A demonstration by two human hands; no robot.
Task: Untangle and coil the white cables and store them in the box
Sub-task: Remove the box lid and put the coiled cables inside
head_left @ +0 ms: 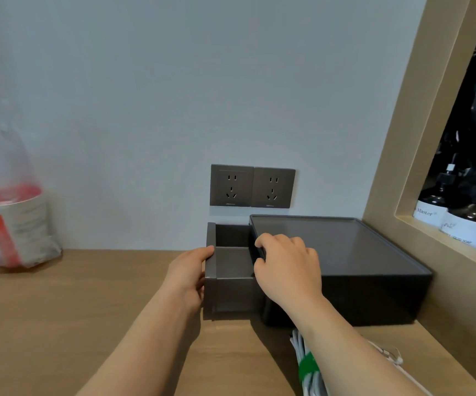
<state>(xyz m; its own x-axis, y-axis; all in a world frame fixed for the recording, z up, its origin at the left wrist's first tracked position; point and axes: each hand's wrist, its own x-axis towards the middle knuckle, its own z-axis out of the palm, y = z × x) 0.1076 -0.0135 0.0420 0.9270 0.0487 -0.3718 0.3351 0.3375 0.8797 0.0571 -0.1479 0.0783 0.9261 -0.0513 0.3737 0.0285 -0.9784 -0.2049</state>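
- Head view: left hand [186,277] grips the pulled-out drawer [231,292] of the dark grey plastic box [345,252].
- Right hand [286,267] clutches the box's left edge.
- Green-tied white cables [298,347] lie on the wooden bench [59,324].

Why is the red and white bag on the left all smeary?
Head view: the bag at the left edge is blurred, and so are the bottles at the right edge; the box, left hand and right hand in the middle look sharp.
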